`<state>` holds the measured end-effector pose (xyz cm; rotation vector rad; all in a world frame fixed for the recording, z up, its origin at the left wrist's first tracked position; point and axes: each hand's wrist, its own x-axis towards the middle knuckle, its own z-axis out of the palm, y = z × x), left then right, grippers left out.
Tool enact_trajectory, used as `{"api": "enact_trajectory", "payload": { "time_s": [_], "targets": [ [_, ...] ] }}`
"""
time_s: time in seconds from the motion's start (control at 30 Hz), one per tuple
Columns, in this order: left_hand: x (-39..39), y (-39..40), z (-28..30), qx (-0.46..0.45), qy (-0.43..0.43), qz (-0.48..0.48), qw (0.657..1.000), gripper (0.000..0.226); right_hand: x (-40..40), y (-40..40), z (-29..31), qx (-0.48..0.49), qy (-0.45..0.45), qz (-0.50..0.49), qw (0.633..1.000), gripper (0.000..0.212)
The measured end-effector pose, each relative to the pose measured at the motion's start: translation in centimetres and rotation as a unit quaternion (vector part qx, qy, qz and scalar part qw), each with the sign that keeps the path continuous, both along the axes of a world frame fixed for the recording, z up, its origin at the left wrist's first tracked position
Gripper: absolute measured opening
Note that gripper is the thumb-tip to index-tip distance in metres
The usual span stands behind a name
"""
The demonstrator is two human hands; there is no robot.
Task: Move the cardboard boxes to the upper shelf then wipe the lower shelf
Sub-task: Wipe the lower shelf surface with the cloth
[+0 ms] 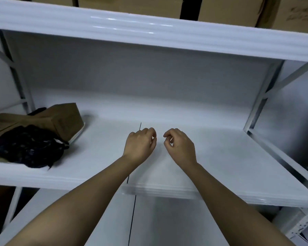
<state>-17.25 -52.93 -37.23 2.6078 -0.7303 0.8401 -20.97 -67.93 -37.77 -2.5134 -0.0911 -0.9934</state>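
Note:
My left hand (140, 144) and my right hand (180, 144) hover side by side over the middle of the white lower shelf (212, 157), fingers loosely curled, holding nothing. Several cardboard boxes (137, 5) stand on the upper shelf (114, 29), cut off by the top edge of the view. A small cardboard box (64, 119) lies at the left of the lower shelf, over flattened cardboard (2, 121). A black crumpled cloth (28, 146) rests in front of it, partly covering the cardboard.
White metal uprights and diagonal braces (261, 98) frame the shelf on the right and left. Another white shelf board (96, 219) lies below, between my forearms. A dark seam line (140, 126) runs across the lower shelf under my left hand.

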Motion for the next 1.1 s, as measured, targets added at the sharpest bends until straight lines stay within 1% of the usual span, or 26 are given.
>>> {"api": "enact_trajectory", "payload": {
  "time_s": [0.07,0.13,0.2,0.27,0.37,0.5,0.63,0.77,0.83,0.97,1.03,1.1],
  "targets": [
    [0.3,0.4,-1.1,-0.003,0.047,0.024,0.999,0.021,0.7,0.2,-1.1,0.011,0.050,0.009,0.999,0.013],
    [0.8,1.4,-2.0,-0.004,0.102,0.056,0.993,0.021,1.6,0.8,-2.0,0.028,0.126,0.021,0.991,0.013],
    [1.4,3.3,-2.9,-0.014,0.168,0.087,0.982,0.020,2.7,2.2,-2.6,0.032,0.201,0.035,0.978,0.014],
    [2.0,5.2,-3.6,-0.025,0.220,0.113,0.969,0.021,3.4,3.6,-2.8,0.031,0.251,0.050,0.966,0.016],
    [3.2,8.1,-3.9,-0.035,0.267,0.155,0.951,0.022,4.6,5.9,-2.9,0.038,0.288,0.068,0.954,0.016],
    [4.9,11.8,-3.8,-0.048,0.303,0.180,0.935,0.022,6.5,9.7,-2.7,0.032,0.307,0.075,0.948,0.017],
    [6.6,14.9,-3.5,-0.035,0.302,0.173,0.937,0.023,8.2,13.2,-2.6,0.038,0.316,0.072,0.945,0.020],
    [8.7,17.7,-3.0,-0.006,0.285,0.162,0.945,0.024,10.1,16.5,-2.5,0.071,0.315,0.069,0.944,0.020],
    [9.4,18.4,-2.3,0.030,0.255,0.156,0.954,0.025,10.8,17.5,-2.2,0.079,0.316,0.068,0.943,0.020],
    [11.1,19.7,-0.4,0.147,0.163,0.146,0.965,0.027,12.6,19.5,-1.8,0.080,0.319,0.061,0.942,0.020],
    [12.3,20.3,0.5,0.171,0.145,0.142,0.964,0.026,13.8,20.3,-1.7,0.079,0.321,0.060,0.942,0.020],
    [13.4,20.8,1.1,0.176,0.144,0.142,0.964,0.027,14.9,20.9,-1.9,0.060,0.324,0.058,0.943,0.022]
  ]
}}
